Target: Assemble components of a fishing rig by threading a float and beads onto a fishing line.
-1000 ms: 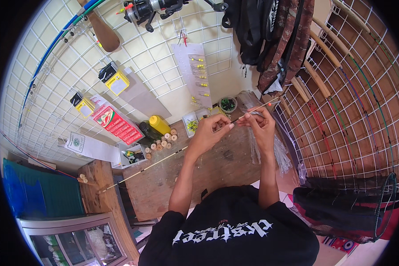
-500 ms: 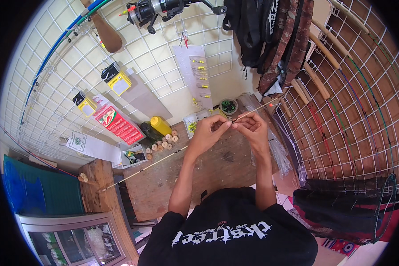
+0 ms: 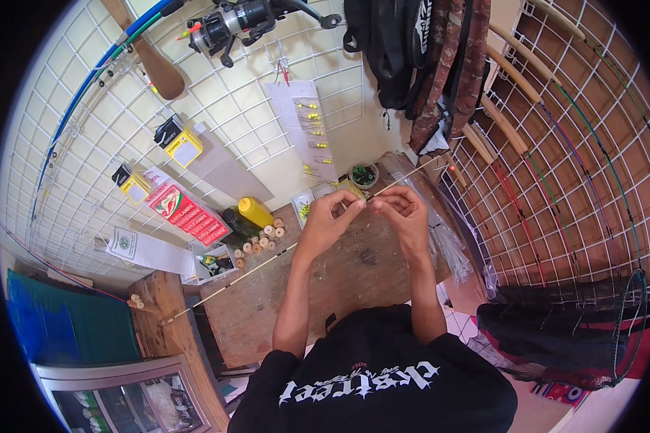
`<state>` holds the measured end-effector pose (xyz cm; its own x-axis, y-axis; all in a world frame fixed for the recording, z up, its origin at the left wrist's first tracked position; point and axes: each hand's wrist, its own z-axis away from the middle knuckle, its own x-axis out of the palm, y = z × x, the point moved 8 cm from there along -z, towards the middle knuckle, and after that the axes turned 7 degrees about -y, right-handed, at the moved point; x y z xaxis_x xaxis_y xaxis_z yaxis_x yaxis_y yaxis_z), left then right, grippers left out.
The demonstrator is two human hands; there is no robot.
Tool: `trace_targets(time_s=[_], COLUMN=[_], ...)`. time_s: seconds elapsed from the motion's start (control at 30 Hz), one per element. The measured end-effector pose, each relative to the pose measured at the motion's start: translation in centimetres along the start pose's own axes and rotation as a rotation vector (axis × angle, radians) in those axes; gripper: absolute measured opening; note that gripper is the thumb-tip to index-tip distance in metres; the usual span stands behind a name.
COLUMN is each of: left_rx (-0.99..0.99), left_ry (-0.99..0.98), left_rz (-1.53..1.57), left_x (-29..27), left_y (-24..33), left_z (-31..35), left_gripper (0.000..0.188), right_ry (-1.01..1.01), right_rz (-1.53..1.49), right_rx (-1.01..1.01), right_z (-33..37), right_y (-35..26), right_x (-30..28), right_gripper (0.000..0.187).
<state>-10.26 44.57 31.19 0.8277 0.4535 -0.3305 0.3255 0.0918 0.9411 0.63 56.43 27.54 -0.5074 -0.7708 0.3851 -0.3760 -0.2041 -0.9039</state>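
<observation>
A thin, pale fishing rod blank (image 3: pixel 231 284) with dark bands runs slantwise across the workbench (image 3: pixel 261 317), from lower left to upper right. It passes behind my fingers. My left hand (image 3: pixel 329 225) is closed on it, with thumb and forefinger pinched together. Just to the right, my right hand (image 3: pixel 404 216) pinches close to the same spot, its other fingers curled. The fingertips nearly meet, and any small thing between them is too small to make out. An orange bead-like spot (image 3: pixel 452 168) shows near the rod's far end.
Behind the left forearm stand a yellow bottle (image 3: pixel 256 212), a dark bottle (image 3: pixel 237 224) and several round wooden pieces (image 3: pixel 258 245). A small tub (image 3: pixel 363 175) sits beyond the hands. Clear plastic sleeves (image 3: pixel 448 242) lie at right. Rods and a reel (image 3: pixel 227 32) hang on wire grids.
The whole view has shifted slightly. Both hands stay pinched close together at the rod, with the fingertips a little changed in position.
</observation>
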Motion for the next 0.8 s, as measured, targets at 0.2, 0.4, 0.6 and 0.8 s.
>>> trace_targets(time_s=[0.2, 0.4, 0.6, 0.8], left_rx=[0.024, 0.029, 0.073, 0.061], left_ry=[0.011, 0.005, 0.061, 0.088], left_rz=[0.019, 0.023, -0.008, 0.003], left_x=[-0.1, -0.3, -0.7, -1.3], left_y=[0.3, 1.0, 1.4, 1.4], left_z=[0.1, 0.2, 0.3, 0.2], left_gripper=[0.018, 0.017, 0.017, 0.018], right_ry=[0.648, 0.664, 0.200, 0.172], right_rz=[0.236, 0.561, 0.437, 0.314], right_rx=[-0.329, -0.535, -0.330, -0.256], right_z=[1.8, 1.2, -1.9, -1.0], right_y=[-2.9, -9.3, -7.2, -6.0], right_x=[-8.6, -7.9, -6.2, -4.3], right_gripper=[0.028, 0.038, 0.030, 0.023])
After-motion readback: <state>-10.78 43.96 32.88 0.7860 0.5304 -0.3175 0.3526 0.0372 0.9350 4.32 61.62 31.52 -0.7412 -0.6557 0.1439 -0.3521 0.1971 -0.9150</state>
